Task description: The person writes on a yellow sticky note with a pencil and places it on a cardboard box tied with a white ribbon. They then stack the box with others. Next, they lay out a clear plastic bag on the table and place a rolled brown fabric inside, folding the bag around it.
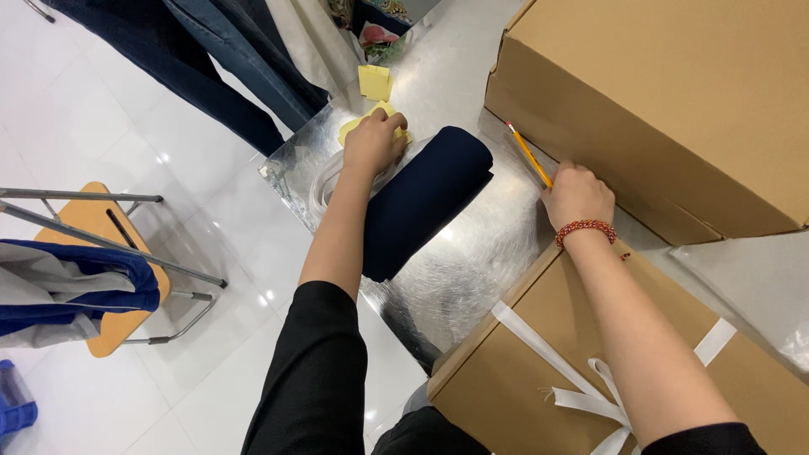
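Head cam looking down: left hand (372,141) is pressed flat on a pad of yellow sticky notes (354,126) near the far left corner of the shiny metal tabletop (472,244), fingers curled down onto it, right beside a rolled-up navy cloth (425,198). Right hand (577,195) is closed around a yellow pencil (528,154), its tip up against the big cardboard box (674,101) at the table's right edge, while a second cardboard box (522,371) tied with white ribbon (590,388) sits at the near edge.
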